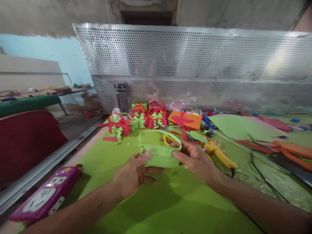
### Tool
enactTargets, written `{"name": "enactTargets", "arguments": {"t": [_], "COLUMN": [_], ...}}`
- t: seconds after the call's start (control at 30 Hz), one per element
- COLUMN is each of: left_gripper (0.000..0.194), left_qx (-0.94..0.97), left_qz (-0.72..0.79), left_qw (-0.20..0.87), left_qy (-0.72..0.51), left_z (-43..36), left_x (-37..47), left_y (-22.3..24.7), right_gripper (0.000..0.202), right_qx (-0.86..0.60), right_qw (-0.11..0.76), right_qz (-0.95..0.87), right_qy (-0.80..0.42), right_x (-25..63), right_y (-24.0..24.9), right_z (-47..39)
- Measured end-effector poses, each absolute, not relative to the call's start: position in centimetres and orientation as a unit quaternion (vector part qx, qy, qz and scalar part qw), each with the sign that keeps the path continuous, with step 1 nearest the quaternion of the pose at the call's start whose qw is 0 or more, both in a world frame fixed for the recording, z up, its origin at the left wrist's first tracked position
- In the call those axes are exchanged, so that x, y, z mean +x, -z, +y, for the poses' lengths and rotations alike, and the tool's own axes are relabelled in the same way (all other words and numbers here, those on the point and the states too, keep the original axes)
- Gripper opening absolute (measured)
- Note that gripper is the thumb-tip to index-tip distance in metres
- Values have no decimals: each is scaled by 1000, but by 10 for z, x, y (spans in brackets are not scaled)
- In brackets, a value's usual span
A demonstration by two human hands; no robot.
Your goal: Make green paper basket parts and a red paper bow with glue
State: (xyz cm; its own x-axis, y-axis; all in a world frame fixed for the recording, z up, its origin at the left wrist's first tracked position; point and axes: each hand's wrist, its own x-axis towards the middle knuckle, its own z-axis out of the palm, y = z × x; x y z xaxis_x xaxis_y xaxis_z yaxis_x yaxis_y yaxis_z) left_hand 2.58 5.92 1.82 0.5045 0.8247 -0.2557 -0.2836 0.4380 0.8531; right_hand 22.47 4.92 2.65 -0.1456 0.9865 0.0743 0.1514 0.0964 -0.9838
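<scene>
A small light green paper basket (161, 156) with an arched strip handle is held above the green table surface (156, 208). At its left end my left hand (133, 174) grips it, the thumb on the front and the other fingers extended below and behind. My right hand (195, 159) pinches the right end, thumb on the front panel near the foot of the handle. The fingers behind the paper are partly hidden. Just right of my right hand lies a yellow glue gun (220, 154).
Red paper baskets with green bows (119, 126) and an orange piece with a red bow (185, 120) stand at the back, near a dark bottle (122, 97). A purple power strip (48, 191) lies at left. Paper sheets (243, 126), orange scraps and a cable are at right.
</scene>
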Motion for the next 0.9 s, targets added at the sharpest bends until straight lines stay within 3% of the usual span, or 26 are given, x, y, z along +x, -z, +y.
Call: {"name": "enactTargets", "arguments": {"t": [0.2, 0.33, 0.43, 0.5, 0.57, 0.67, 0.9], "left_gripper": [32, 29, 29, 28, 28, 30, 32], "left_qx": [381, 398, 401, 399, 394, 384, 385], "left_qz": [378, 375, 385, 388, 389, 388, 386], "left_qw": [745, 729, 722, 724, 731, 742, 747], "left_qy": [-397, -411, -413, -407, -398, -389, -380], "left_z": [60, 61, 59, 57, 56, 54, 53], "left_x": [24, 24, 25, 26, 27, 28, 30], "left_y": [-15, -12, -12, -13, -13, -13, -12], "right_gripper": [28, 44, 56, 50, 33, 14, 19], "right_qx": [-492, -495, -497, -460, -411, -392, -408], "right_qw": [428, 446, 500, 503, 454, 364, 299], "right_qz": [-610, -635, -676, -730, -787, -831, -834], "right_qy": [-451, -391, -216, -54, 72, 155, 220], "right_x": [223, 226, 230, 233, 233, 230, 227], "right_y": [-30, -26, -23, -24, -25, -26, -22], "right_z": [49, 52, 52, 49, 45, 40, 36]}}
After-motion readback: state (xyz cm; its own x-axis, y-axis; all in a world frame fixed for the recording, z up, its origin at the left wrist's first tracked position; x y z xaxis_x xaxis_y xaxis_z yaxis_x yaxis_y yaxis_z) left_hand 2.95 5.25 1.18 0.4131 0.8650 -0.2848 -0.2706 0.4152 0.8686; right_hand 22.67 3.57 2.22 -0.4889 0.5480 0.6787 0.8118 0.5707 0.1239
